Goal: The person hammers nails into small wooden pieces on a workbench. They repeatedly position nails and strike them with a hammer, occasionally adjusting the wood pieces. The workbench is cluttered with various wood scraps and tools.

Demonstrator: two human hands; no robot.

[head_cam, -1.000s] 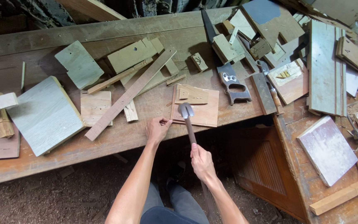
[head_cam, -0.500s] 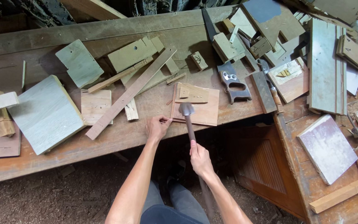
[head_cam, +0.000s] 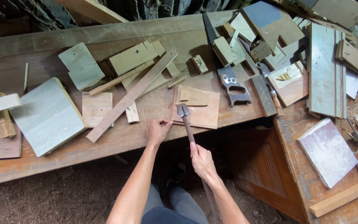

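Gripping the wooden handle of a hammer [head_cam: 184, 113] near its lower end, the right hand [head_cam: 202, 159] sits in the lower middle of the frame, fingers clenched round the shaft. The hammer's metal head lies just above, at the left edge of a small plywood panel [head_cam: 199, 110] near the centre. A smaller wood block [head_cam: 194, 97] rests on top of that panel. The left hand [head_cam: 157, 130] is just left of the hammer head, fingertips pinched together at the panel's lower left corner; whether they pinch a nail or other small thing cannot be told.

No boxes or bins show. The workbench [head_cam: 117, 141] itself carries everything: a long strip of wood [head_cam: 131, 97] lying diagonally left of centre, a pale board [head_cam: 48, 116] at the left, a handsaw [head_cam: 228, 79] upper right of centre, and a pinkish square board [head_cam: 327, 151] at the right.

The panel's lower edge lies close to the front edge of the bench, right where the hands are. Bare bench top runs left of the left hand along the front edge; the upper right is crowded with offcuts. Below the bench edge lies dark floor.
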